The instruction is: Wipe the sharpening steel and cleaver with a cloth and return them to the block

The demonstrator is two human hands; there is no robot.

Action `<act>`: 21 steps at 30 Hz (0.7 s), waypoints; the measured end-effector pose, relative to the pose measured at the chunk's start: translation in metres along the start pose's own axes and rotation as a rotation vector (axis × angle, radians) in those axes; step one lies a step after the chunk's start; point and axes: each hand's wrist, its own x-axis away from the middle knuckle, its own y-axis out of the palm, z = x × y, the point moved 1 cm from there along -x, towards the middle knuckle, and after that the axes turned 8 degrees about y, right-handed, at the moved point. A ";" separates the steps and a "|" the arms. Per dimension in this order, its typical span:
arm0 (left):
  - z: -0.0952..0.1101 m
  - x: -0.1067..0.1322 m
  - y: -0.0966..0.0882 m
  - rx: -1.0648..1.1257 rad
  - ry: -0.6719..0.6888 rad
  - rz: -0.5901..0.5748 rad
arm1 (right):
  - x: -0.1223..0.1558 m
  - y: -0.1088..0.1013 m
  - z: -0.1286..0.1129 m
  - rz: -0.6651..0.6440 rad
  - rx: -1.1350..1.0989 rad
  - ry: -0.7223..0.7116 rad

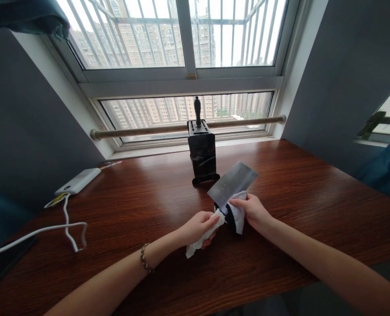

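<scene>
steel-grey, the cleaver [232, 181] tilts over the wooden table [138, 188], near the black block [202, 153]. the left hand [196, 227] pinches white tissue [199, 242] around what seems its handle; the right hand [258, 211] pinches a white-and-dark cloth [239, 215] against its lower edge. bunched cloth could slide, letting the edge reach either hand. one dark-handled tool [198, 110] stands in the block.

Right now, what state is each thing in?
Metal blade: tilted, lower end covered.
White tissue: crumpled, gripped by left hand.
Cloth: bunched, pinched by right hand.
Black holder: upright, one handle sticking up.
White device: lying flat; power unclear.
White cable: bent, loosely trailing.
Bracelet: worn.
Window: looks shut.
</scene>
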 end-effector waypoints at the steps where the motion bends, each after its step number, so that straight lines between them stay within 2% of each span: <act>1: 0.000 0.000 0.000 0.005 -0.001 0.000 | -0.002 -0.002 -0.002 0.017 -0.021 -0.015; 4: 0.000 0.000 0.001 -0.003 0.008 0.005 | 0.000 -0.001 0.000 0.026 -0.066 -0.032; 9: 0.002 0.001 0.004 -0.069 0.030 0.014 | 0.016 0.015 0.017 -0.163 -0.035 0.103; 11: 0.003 0.002 0.004 -0.100 0.038 0.006 | 0.020 0.019 0.021 -0.194 -0.032 0.113; 21: 0.006 0.003 0.005 -0.142 0.017 -0.032 | 0.017 0.017 0.018 -0.134 -0.024 0.049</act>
